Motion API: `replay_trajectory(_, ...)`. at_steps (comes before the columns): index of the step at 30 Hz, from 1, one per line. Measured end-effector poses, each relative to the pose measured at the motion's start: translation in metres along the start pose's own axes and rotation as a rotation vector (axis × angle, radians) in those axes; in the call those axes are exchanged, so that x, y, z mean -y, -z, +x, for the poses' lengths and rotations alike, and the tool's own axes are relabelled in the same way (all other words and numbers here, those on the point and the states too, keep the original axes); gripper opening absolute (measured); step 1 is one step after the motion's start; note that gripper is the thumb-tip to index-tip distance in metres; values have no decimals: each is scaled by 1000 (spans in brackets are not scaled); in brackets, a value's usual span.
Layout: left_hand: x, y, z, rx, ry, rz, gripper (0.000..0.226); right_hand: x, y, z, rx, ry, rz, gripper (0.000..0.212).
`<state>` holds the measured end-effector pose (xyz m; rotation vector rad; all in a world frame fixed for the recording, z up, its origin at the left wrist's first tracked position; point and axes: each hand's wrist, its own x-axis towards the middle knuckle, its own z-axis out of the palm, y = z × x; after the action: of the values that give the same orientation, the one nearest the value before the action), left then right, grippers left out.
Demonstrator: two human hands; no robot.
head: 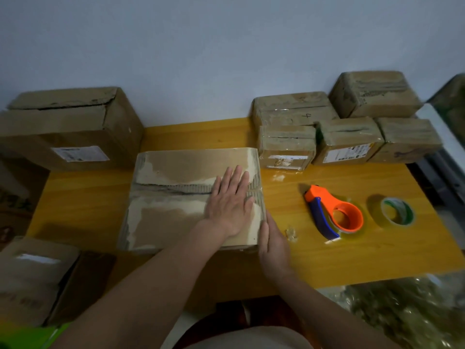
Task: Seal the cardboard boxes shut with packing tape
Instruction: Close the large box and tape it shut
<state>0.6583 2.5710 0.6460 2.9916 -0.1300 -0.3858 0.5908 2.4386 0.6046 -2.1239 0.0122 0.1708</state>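
A worn cardboard box [176, 197] with closed flaps sits in the middle of the yellow wooden table [352, 260]. My left hand [230, 202] lies flat on its top, fingers straight, over the centre seam near the right edge. My right hand [273, 241] rests with straight fingers against the box's right side. An orange and blue tape dispenser [334, 212] lies on the table to the right of the box. A loose roll of clear tape [395, 211] with a green and white core lies further right.
Several taped small boxes [349, 127] are stacked at the back right. A large box [68, 127] stands at the back left and another box [32, 278] sits at the lower left. A crumpled scrap of tape [291, 233] lies beside my right hand.
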Motion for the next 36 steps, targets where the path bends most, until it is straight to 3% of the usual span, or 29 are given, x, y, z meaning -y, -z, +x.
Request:
replay_trajectory(4, 28, 19, -14, -39, 43, -220, 63, 16, 18, 9, -17, 193, -361, 56)
replay_trajectory(7, 79, 19, -44, -220, 311, -169, 66, 30, 14, 14, 43, 462, -647, 53)
replay_trajectory(9, 114, 16, -67, -235, 511, -201, 69, 32, 3, 20, 118, 501, -777, 55)
replay_trajectory(11, 132, 16, -86, -208, 637, -371, 70, 33, -3, 24, 146, 465, -818, 57)
replay_trajectory(20, 139, -11, -135, -470, 797, -1204, 44, 39, -5, 36, 96, 520, -692, 53)
replay_trajectory(22, 141, -9, -131, -457, 825, -1264, 45, 44, -4, 47, 127, 552, -698, 57)
replay_trajectory(27, 169, 1, -89, -363, 762, -1095, 53, 58, 6, 91, 371, 641, -884, 85)
replay_trajectory(29, 170, -2, -82, -346, 701, -766, 60, 62, 8, 105, 399, 687, -1060, 85)
replay_trajectory(32, 159, -14, -89, -318, 322, -209, 68, 63, 7, 119, 362, 670, -1167, 79)
replay_trajectory(34, 158, -20, -87, -208, 201, -45, 71, 65, 3, 130, 337, 689, -1168, 76)
replay_trajectory(36, 164, -10, -70, -144, 228, -2, 65, 70, -3, 144, 320, 698, -1154, 75)
